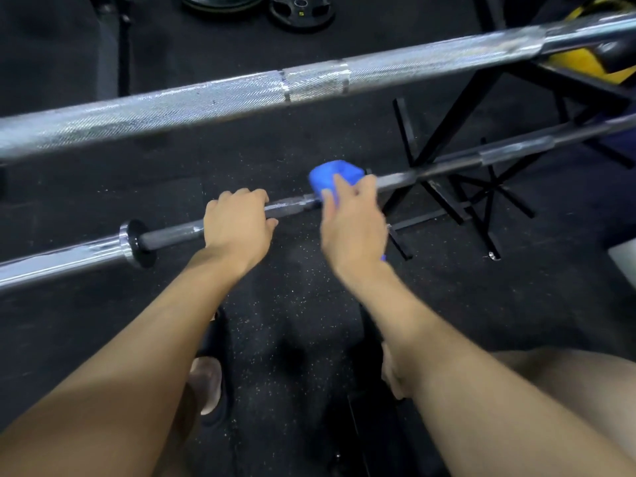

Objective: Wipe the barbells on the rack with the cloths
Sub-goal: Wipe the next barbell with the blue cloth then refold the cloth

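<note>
Barbells lie across the view on two levels. The lower barbell (395,180) runs from the lower left up to the right edge, its thin dark shaft meeting a chrome collar (132,243) and a thicker chrome sleeve (58,261) at the left. The left hand (237,222) grips this shaft just right of the collar, fingers curled over the top of the bar and thumb toward the person. Just to the right, the right hand (352,225) holds a blue cloth (332,182) bunched against the same shaft, fingers bent around the cloth; motion blur softens this hand, so the exact finger positions cannot be told. A small corner of blue also shows below the right wrist. The two hands are near each other, with a short bare stretch of shaft between them.

Above and closer to the camera, the upper barbell (309,86) crosses the whole frame, its knurled silver shaft blurred and broken by a smooth-edged band near the middle.

At the right, the black steel rack (447,132) stands on crossed legs, and the lower barbell passes over it. A yellow and black object (585,60) sits behind the rack at the upper right. Black weight plates (301,12) lie on the floor at the top. The dark speckled rubber floor (292,304) fills the rest, and the person's feet in dark slides (213,380) show below the forearms.
</note>
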